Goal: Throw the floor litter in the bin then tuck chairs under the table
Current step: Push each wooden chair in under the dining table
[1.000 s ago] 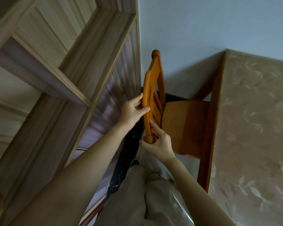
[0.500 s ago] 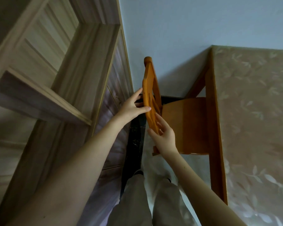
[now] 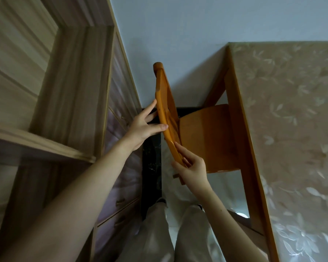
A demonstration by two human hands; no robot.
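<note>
Closest to the camera are the person's legs in pale trousers [image 3: 155, 233], standing on a glossy light floor [image 3: 222, 188] with a dark strip [image 3: 151, 167] running along the foot of the cupboard. Both bare forearms reach forward from there.

The right hand [image 3: 192, 168] grips the near end of the chair's back rail, which sits between the thumb and the curled fingers. A little farther on, the left hand [image 3: 143, 127] is spread flat. Its thumb and straight fingers press against the outer face of the same rail, and they do not wrap round it.

The chair [image 3: 163, 95] is orange-brown wood. Its back stands nearly edge-on to the camera, and its seat points right, toward the table. The far side of the seat is already under the table's wooden edge, while the back is still outside it.

The table [image 3: 292, 129] fills the right side and is covered in a beige cloth with a pale leaf pattern. One of its legs slants down behind the seat.

On the left rises a tall light-wood cupboard [image 3: 68, 91] with drawers lower down. A plain pale blue wall [image 3: 178, 35] stands behind everything.
</note>
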